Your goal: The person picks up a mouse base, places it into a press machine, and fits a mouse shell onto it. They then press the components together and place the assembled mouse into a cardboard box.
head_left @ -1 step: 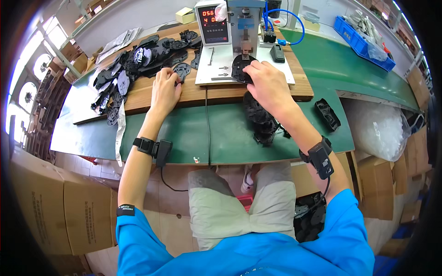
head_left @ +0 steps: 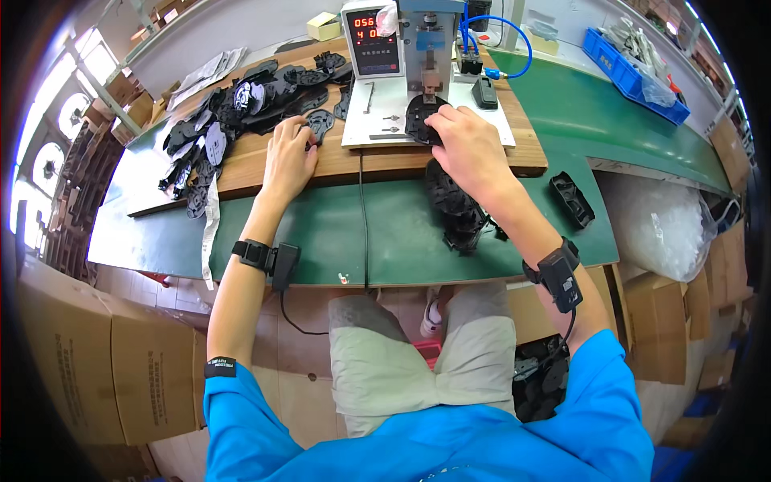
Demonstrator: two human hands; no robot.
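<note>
At the press (head_left: 431,56), my right hand (head_left: 470,153) grips the near right edge of a dark oval plastic part (head_left: 419,120). That part lies on the white base plate (head_left: 482,138), under the metal press head (head_left: 431,83), which looks to be touching or just above its far end. On the wooden board to the left, my left hand (head_left: 289,158) has its fingers curled, thumb and forefinger at the near edge of another dark flat plastic part (head_left: 320,123). Its fingertips are partly hidden.
A heap of black plastic parts (head_left: 241,104) covers the board's left side. More black parts (head_left: 454,205) lie below my right wrist, beside a black hollow piece (head_left: 571,201). A control box (head_left: 373,44) stands beside the press. A blue crate (head_left: 630,72) sits far right; a cable (head_left: 363,217) crosses the green table.
</note>
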